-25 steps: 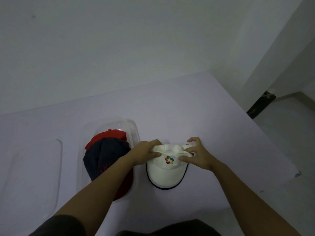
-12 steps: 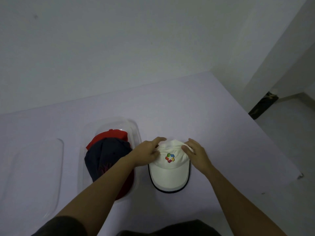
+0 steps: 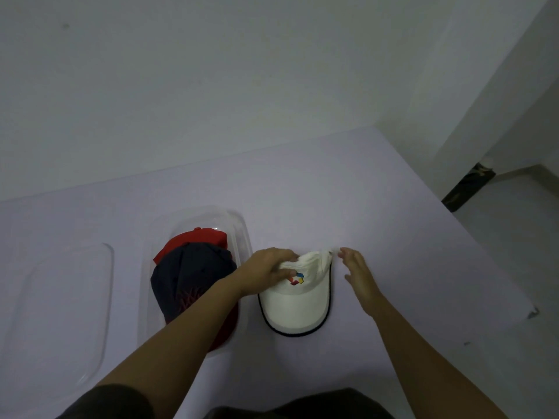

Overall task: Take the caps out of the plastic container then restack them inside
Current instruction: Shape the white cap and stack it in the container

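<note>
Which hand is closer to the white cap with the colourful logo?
Left. The left hand grips the crumpled crown of the white cap; the right hand is open just right of it, apart.

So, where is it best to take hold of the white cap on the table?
Probably the white cap by its brim, from the near side: it lies flat, pointing at the person, while the left hand holds the crumpled crown.

Single head view, looking forward-down at table (image 3: 378, 207), close
</note>
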